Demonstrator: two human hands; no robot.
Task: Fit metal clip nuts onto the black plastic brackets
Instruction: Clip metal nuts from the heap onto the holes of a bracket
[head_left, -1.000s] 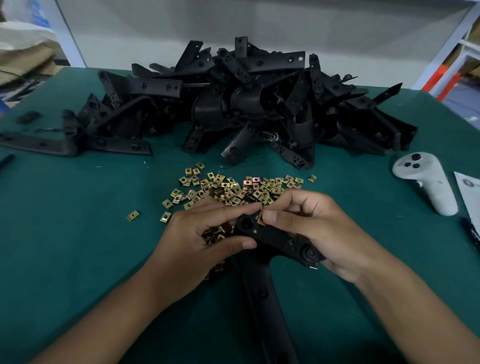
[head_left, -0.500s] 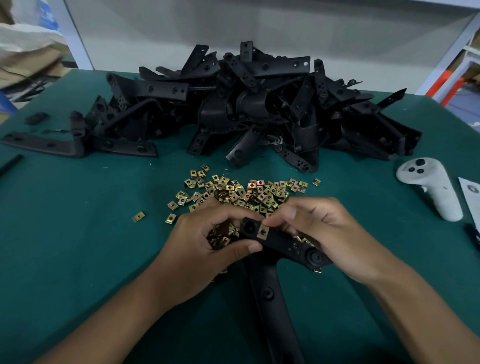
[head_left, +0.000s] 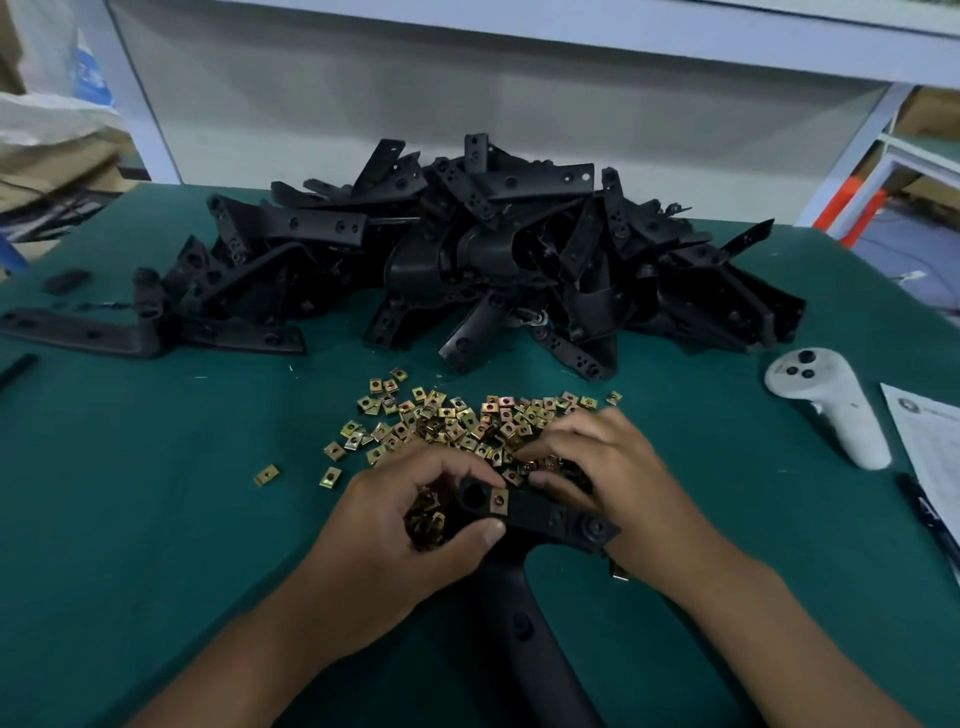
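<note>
The left hand (head_left: 410, 525) gripped the bracket (head_left: 540, 519) on the table (head_left: 156, 519), one clip nut (head_left: 499, 501) already seated near its end. The right hand (head_left: 597, 467), fingers curled, picked among the loose nuts (head_left: 467, 415); it should probably take one only, slot leading.

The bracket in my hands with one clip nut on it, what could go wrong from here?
1. The left hand grips the bracket while cupping spare nuts; they could spill.
2. The fitted clip nut sits at the edge; it might slide off if bumped.
3. The right hand, picking from the nut pile, could scatter nuts.
</note>
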